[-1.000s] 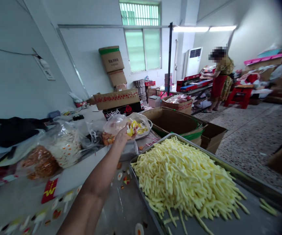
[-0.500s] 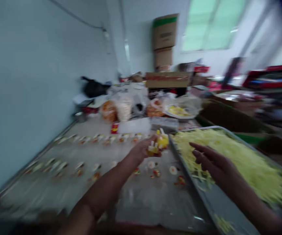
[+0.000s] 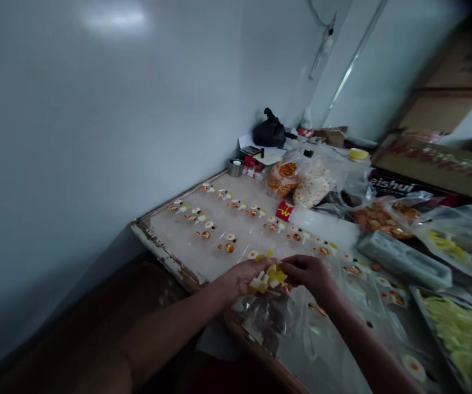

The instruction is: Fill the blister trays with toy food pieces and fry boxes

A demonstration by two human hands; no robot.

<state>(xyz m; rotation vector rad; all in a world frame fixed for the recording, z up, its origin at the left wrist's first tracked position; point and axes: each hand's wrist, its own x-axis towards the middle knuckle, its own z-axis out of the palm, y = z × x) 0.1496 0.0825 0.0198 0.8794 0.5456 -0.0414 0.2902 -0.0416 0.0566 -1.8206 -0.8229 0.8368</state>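
Note:
My left hand point(image 3: 246, 278) is closed around a handful of small yellow-and-white pieces point(image 3: 274, 275), held over the near edge of the table. At the right side of that handful is my right hand point(image 3: 307, 273), its thumb and fingertips pinched together against the pieces. What sits between those fingertips is hidden. Beneath both hands, the pale table top point(image 3: 186, 249) carries rows of tiny food-shaped pieces, such as a fried egg point(image 3: 230, 237) and a red round bowl point(image 3: 229, 248). Several of the farther sets include a white-and-yellow piece point(image 3: 201, 219).
A tray of pale yellow strips point(image 3: 457, 328) stands at the right. Along the back are bags of orange pieces point(image 3: 283, 180) and white pieces point(image 3: 313, 186), a red carton point(image 3: 285, 210), a clear plastic box point(image 3: 403, 260) and a metal cup point(image 3: 236, 167). A wall borders the left.
The view has swung left, toward the wall. My right hand has left the tray of yellow strips and come to the handful in my left hand, which still holds its pieces.

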